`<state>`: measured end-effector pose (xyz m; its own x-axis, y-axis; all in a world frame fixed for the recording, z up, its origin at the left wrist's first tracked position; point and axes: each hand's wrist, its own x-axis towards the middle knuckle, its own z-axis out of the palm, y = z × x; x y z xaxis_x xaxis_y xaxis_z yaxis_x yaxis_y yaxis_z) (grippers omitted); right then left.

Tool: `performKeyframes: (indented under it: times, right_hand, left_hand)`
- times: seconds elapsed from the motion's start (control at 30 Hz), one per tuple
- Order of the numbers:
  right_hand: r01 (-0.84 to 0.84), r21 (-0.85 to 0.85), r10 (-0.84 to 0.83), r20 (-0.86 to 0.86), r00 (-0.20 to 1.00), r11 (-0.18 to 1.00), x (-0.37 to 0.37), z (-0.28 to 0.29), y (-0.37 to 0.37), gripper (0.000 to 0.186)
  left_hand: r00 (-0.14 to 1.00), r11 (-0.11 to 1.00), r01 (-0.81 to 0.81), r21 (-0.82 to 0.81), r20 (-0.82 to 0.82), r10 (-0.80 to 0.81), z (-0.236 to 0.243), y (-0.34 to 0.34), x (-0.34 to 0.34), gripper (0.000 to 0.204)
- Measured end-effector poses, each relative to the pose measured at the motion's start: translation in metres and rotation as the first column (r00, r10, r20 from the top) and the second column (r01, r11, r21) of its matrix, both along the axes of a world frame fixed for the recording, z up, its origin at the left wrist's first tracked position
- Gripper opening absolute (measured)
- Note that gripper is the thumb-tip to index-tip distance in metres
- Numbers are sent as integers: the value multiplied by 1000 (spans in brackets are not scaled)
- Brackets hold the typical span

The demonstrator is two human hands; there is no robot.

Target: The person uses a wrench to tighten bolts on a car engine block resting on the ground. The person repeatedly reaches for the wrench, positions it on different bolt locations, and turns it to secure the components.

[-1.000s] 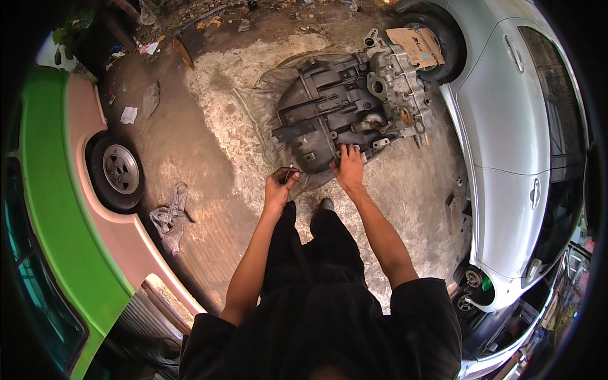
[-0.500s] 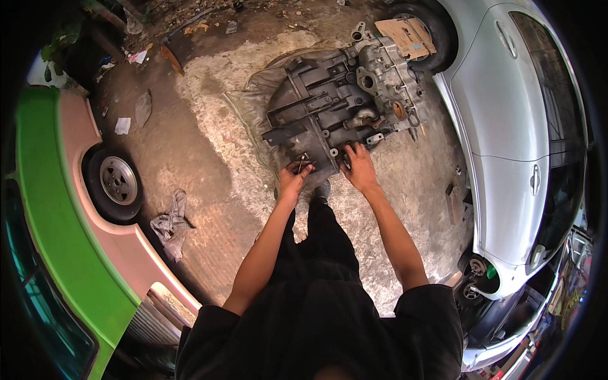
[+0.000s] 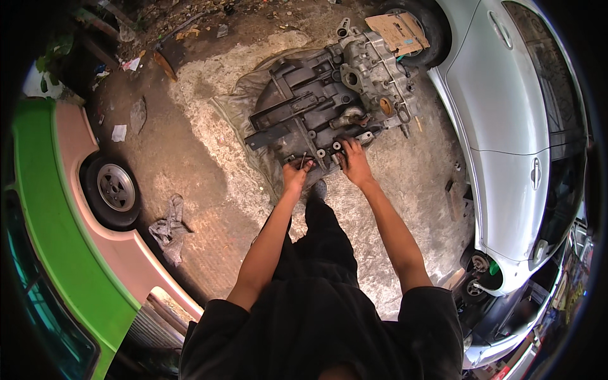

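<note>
A large dark engine block point(image 3: 297, 98) lies on the ground in front of me, with a lighter silver cylinder head point(image 3: 375, 69) on its right part. At its near edge my left hand point(image 3: 297, 174) is closed, with a thin metal piece point(image 3: 304, 156) sticking up between thumb and fingers. Its kind is too small to make out. Just to the right, my right hand point(image 3: 354, 163) rests against the same edge, beside two round bosses point(image 3: 321, 152). Its fingers are bent over the metal, and whatever they grip is hidden.
A crumpled cloth sheet point(image 3: 235, 117) lies under the engine. A silver car point(image 3: 506, 120) stands on the right, with cardboard point(image 3: 398, 34) against its wheel. On the left are a green and pink vehicle point(image 3: 69, 209) and a rag point(image 3: 170, 229). My shoe point(image 3: 320, 188) is close to the engine.
The view has shifted, so the engine sits slightly further left in it. My right hand's fingers lie a little differently on the edge. My left hand still holds the thin metal piece.
</note>
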<state>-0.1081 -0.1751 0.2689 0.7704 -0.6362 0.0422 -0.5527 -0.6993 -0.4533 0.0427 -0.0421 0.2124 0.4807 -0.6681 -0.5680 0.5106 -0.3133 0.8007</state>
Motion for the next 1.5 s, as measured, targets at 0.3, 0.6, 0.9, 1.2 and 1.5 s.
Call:
performKeyframes:
  times: [0.3, 0.6, 0.9, 1.2, 1.5]
  right_hand:
    - [55, -6, -55, -10, 998, 998, 1, -13, 4, 44]
    - [69, 18, -67, -63, 996, 997, 7, -18, 9, 48]
    - [72, -14, -72, -17, 997, 997, 5, -24, 11, 49]
    - [97, 2, -97, -5, 995, 995, 8, -21, 12, 47]
    - [48, 61, -46, -36, 998, 997, 3, -22, 6, 48]
  left_hand:
    - [995, 994, -102, 24, -8, 102, -5, -5, -7, 12]
    - [977, 980, -185, 75, 120, 175, -8, -11, -17, 7]
    - [983, 962, -184, 202, 52, 177, -6, -15, -18, 12]
    - [880, 978, -87, 192, 475, -15, 8, -20, -17, 19]
    - [931, 952, -184, 244, 354, 89, 19, -17, -22, 15]
